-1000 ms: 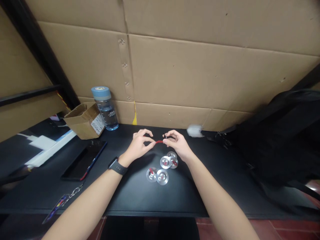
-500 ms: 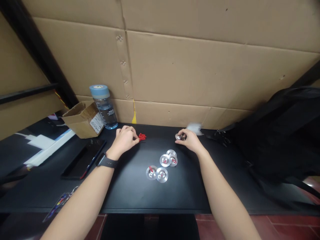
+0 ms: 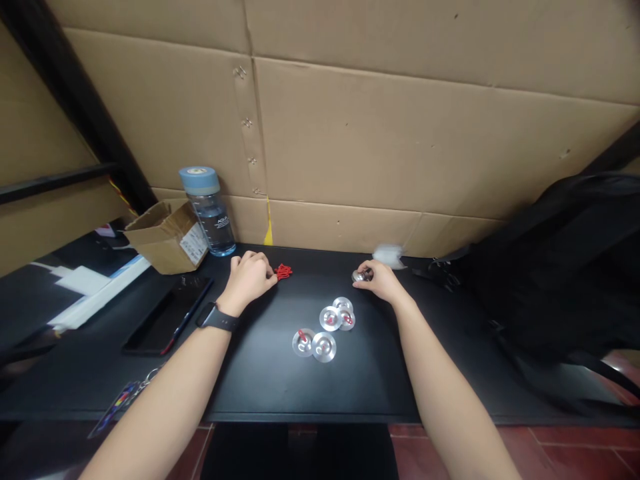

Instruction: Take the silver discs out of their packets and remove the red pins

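Observation:
Red cord pieces (image 3: pixel 285 271) lie in a small pile near the back of the black table (image 3: pixel 280 390). The fingertips of my left hand (image 3: pixel 253 279) are pinched at the pile's left edge. On the right, my right hand (image 3: pixel 379 279) grips shiny metal discs (image 3: pixel 359 275) between thumb and fingers, low over the tabletop. Between my forearms lie several round silver discs with raised centres: an overlapping group (image 3: pixel 331 319) and, nearer the front, a touching pair (image 3: pixel 324 347). Some show red bits, and the left one of the pair has a red strip on it.
An open cardboard box (image 3: pixel 167 243), a blue-lidded bottle (image 3: pixel 213 217), a phone (image 3: pixel 167 317) and keys (image 3: pixel 145 381) are at the left. Behind my right hand sits a clear plastic bag (image 3: pixel 389 256). A black backpack (image 3: pixel 565 267) occupies the right side. Cardboard walls the back.
The camera view has shifted very slightly. The discs in my right hand have tilted a little; both hands stay at nearly the same places.

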The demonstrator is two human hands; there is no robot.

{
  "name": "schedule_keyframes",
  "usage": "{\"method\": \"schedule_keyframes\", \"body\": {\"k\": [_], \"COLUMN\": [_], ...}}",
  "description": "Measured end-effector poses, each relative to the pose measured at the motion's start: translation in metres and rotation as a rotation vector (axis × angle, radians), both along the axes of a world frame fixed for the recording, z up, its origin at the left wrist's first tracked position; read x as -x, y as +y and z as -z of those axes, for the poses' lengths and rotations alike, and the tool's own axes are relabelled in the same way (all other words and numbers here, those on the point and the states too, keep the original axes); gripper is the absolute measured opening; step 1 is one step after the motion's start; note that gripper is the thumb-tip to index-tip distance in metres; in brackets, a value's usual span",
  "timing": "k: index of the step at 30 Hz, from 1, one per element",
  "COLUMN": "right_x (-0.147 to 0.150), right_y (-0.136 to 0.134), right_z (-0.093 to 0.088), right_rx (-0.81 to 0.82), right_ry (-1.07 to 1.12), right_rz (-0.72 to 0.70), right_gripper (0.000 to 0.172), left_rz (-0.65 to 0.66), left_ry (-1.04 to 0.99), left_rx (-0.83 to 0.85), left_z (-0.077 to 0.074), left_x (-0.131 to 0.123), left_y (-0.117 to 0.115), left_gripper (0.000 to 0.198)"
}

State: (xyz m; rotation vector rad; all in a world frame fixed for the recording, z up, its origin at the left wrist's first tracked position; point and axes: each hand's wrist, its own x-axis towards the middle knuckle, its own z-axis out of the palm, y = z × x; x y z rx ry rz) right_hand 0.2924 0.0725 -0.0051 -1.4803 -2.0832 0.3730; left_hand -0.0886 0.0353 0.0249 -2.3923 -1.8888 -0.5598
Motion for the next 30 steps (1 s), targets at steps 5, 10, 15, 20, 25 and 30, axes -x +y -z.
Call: {"method": "schedule_keyframes", "body": {"k": [5, 10, 15, 20, 25, 30], "right_x": [-0.001, 0.016, 0.056, 0.076, 0.08, 0.095], "right_y": [-0.001, -0.022, -0.052, -0.059, -0.058, -0.057], "right_z": [-0.001, -0.028, -0.046, -0.038, -0.037, -0.03], "right_rx": [0.008, -0.032, 0.131, 0.218, 0.126, 0.143], "right_ry": [-0.019, -0.105, -0.25, -0.29, -0.122, 0.341], "right_rz": [-0.017, -0.165, -0.41, -0.485, -0.474, -0.363], "right_gripper": [0.028, 0.031, 0.029, 0.015, 0.021, 0.032], "left_rz": [0.007, -0.015, 0.03, 0.16, 0.297, 0.41], "left_ry": [-0.009, -0.006, -0.04, -0.126, -0.208, -0.308], "left_rx": [0.006, -0.029, -0.1, -0.093, -0.092, -0.13], "left_z": [0.0, -0.003, -0.007, -0.01, -0.012, -0.011], "left_x": [-0.001, -0.001, -0.008, -0.023, -0.037, -0.057], "left_y": [0.0, -0.002, -0.008, -0.015, -0.023, -0.035], "left_gripper": [0.022, 0.025, 0.026, 0.027, 0.023, 0.016]}}
